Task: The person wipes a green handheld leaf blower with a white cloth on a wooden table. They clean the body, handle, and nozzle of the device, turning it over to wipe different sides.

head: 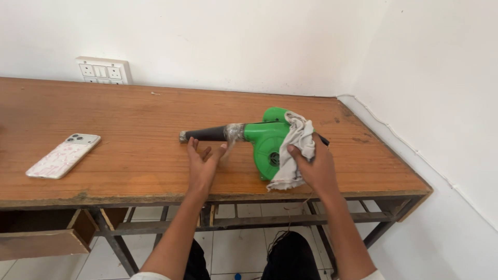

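A green electric blower (263,140) lies on the wooden table (129,119), its black nozzle (205,134) pointing left. My right hand (313,165) presses a grey-white cloth (295,150) against the right side of the green body. My left hand (203,163) rests with fingers spread, palm up, just below the nozzle, its fingertips touching or nearly touching it. A clear taped band joins the nozzle to the body.
A phone in a white and pink patterned case (64,155) lies face down at the table's left. A wall socket panel (103,70) sits behind the table. White walls meet at the right corner. A half-open drawer (41,236) hangs under the table's left.
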